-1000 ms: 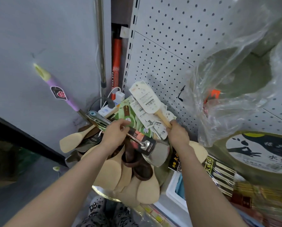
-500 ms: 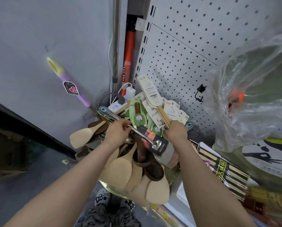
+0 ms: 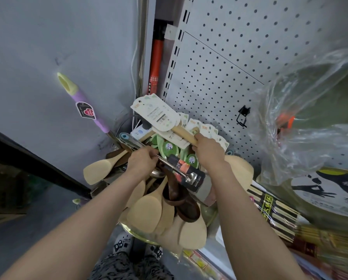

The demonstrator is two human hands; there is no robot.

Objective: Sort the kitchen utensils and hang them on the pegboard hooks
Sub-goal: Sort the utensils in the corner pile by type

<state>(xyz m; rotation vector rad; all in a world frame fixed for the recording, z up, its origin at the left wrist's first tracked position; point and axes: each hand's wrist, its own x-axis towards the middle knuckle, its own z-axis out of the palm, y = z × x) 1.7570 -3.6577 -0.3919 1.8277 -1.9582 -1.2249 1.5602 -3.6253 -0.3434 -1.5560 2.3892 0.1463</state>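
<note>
My left hand (image 3: pixel 142 161) grips the metal handle of a steel utensil (image 3: pixel 191 179) whose head wears a dark printed sleeve, held over a bundle of wooden spatulas (image 3: pixel 155 211). My right hand (image 3: pixel 208 150) grips the wooden handle of a spatula (image 3: pixel 184 133) with a white card label (image 3: pixel 156 113) on its end, raised toward the white pegboard (image 3: pixel 239 57). A black hook (image 3: pixel 242 116) sticks out of the pegboard to the right of that hand. Green-tagged utensils (image 3: pixel 169 147) lie between my hands.
A purple-handled tool (image 3: pixel 84 106) leans on the grey wall at left. A metal pole (image 3: pixel 143 37) and an orange-black tube (image 3: pixel 156 63) stand in the corner. A clear plastic bag (image 3: pixel 310 110) hangs at right, above chopstick packs (image 3: pixel 274 213) and a round green tin (image 3: pixel 330 195).
The view has shifted so the pegboard hook sits nearer my right hand. My right hand has lifted the labelled wooden spatula slightly; my left hand keeps its grip on the steel utensil.
</note>
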